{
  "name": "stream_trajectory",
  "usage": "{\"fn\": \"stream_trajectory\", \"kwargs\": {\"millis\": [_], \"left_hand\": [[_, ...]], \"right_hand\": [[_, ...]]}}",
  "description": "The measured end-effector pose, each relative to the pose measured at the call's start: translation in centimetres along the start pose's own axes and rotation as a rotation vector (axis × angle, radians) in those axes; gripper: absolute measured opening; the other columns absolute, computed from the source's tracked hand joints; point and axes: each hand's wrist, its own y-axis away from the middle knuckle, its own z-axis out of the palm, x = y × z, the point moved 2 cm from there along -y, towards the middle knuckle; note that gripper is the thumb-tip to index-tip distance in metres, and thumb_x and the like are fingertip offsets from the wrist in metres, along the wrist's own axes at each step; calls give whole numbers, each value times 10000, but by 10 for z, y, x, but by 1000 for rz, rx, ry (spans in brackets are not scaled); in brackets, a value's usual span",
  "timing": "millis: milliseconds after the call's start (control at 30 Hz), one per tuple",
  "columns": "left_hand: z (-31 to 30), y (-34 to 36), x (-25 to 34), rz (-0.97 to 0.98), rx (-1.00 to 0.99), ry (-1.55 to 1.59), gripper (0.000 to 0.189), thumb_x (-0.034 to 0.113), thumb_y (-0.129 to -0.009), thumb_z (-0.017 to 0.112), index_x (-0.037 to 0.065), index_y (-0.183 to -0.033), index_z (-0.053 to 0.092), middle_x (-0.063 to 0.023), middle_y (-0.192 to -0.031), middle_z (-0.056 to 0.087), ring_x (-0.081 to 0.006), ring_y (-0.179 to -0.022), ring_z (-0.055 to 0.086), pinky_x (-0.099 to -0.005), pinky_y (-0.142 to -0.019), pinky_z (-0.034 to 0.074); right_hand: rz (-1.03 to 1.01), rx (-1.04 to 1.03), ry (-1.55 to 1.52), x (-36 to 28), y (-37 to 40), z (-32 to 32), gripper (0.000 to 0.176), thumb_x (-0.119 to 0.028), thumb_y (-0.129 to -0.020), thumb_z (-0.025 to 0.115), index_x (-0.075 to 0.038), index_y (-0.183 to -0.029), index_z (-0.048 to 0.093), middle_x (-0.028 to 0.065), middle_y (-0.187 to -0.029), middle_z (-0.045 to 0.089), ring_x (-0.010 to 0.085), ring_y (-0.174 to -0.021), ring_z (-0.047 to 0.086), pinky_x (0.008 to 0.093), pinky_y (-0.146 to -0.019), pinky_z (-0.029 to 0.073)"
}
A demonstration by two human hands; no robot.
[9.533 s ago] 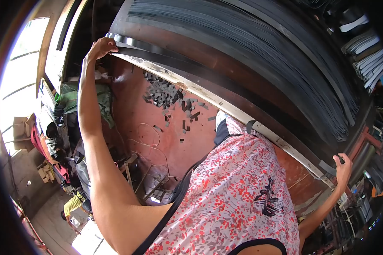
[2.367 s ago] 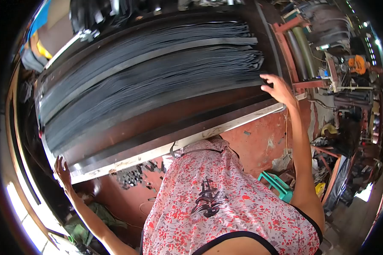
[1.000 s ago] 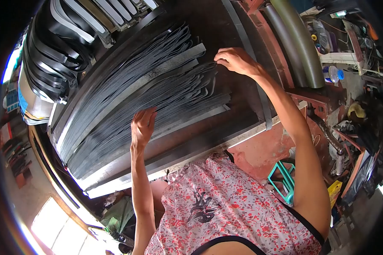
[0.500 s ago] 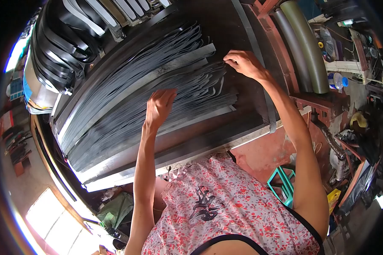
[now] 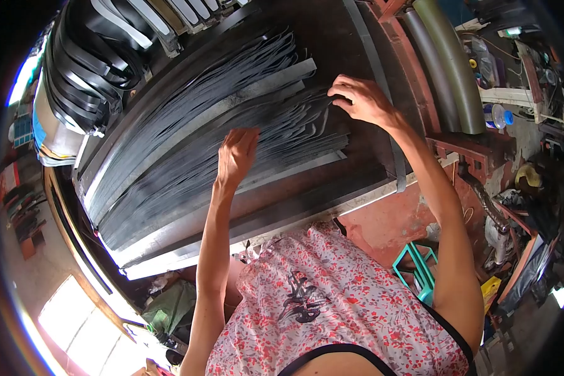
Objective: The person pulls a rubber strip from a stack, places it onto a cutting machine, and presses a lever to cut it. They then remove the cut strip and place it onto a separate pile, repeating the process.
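Long, thin dark grey strips (image 5: 188, 144), like rubber or leather, lie bundled across the dark work surface, their loose ends fanned out on the right. My left hand (image 5: 237, 153) rests over the middle of the lower bundle with its fingers extended close together; its fingertips are partly hidden. Beside the fanned strip ends, my right hand (image 5: 362, 101) has its fingers bent, with a gap between thumb and forefinger. Whether a strip end touches its fingertips is hard to make out. A wider grey band (image 5: 276, 83) lies between the upper and lower bundles.
Looped black bands (image 5: 84, 75) hang at the upper left. A reddish metal frame (image 5: 410, 69) and two rolled tubes (image 5: 451, 69) border the table's right side. A green plastic stool (image 5: 415, 269) stands below on the right; a plastic bottle (image 5: 496, 116) is farther right.
My right hand has shifted slightly right, its thumb and forefinger now farther apart. The strip ends near it have moved and look blurred. My left hand has barely moved.
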Motion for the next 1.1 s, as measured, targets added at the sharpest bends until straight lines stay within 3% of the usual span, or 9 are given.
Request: {"fn": "stream_trajectory", "kwargs": {"millis": [200, 400, 567, 667, 800, 1100], "left_hand": [[7, 8, 10, 54, 39, -41, 152, 14, -801, 680, 35, -950, 667, -98, -872, 638, -288, -773, 621, -389, -695, 499], [13, 19, 12, 50, -15, -95, 148, 0, -809, 678, 24, -955, 683, -108, -903, 635, -280, -834, 618, -384, -747, 490], [16, 20, 11, 43, -33, -77, 156, -2, -794, 691, 38, -946, 695, -108, -915, 634, -274, -857, 618, -387, -771, 485], [17, 18, 10, 91, -4, -104, 180, -7, -778, 680, 55, -947, 680, -82, -915, 635, -247, -794, 599, -376, -725, 465], [15, 17, 11, 92, -21, -115, 160, 6, -797, 681, 54, -949, 674, -81, -907, 634, -250, -792, 599, -376, -719, 465], [14, 13, 12, 106, -15, -127, 126, 13, -810, 684, 48, -930, 671, -77, -877, 626, -252, -788, 597, -374, -714, 463]], "right_hand": [[13, 45, 14, 5, 16, 19, 131, -100, -776, 732, -66, -839, 621, 37, -868, 591, 243, -755, 634, 362, -652, 509], [77, 160, -40, 8, 33, 28, 143, -92, -764, 742, -70, -835, 620, 33, -858, 605, 233, -714, 635, 353, -634, 505], [61, 140, 1, 9, 41, 30, 116, -75, -777, 718, -70, -832, 615, 49, -844, 592, 265, -729, 628, 365, -636, 504], [114, 137, -27, 9, 41, 29, 103, -51, -787, 696, -65, -825, 601, 60, -837, 584, 287, -744, 622, 377, -640, 501], [119, 296, -78, 18, 39, 23, 140, 7, -807, 672, -61, -893, 586, 66, -845, 598, 273, -724, 625, 366, -615, 491], [127, 270, -99, 21, 39, 13, 127, -45, -832, 676, -67, -945, 622, 59, -888, 627, 263, -749, 648, 350, -662, 522]]}}
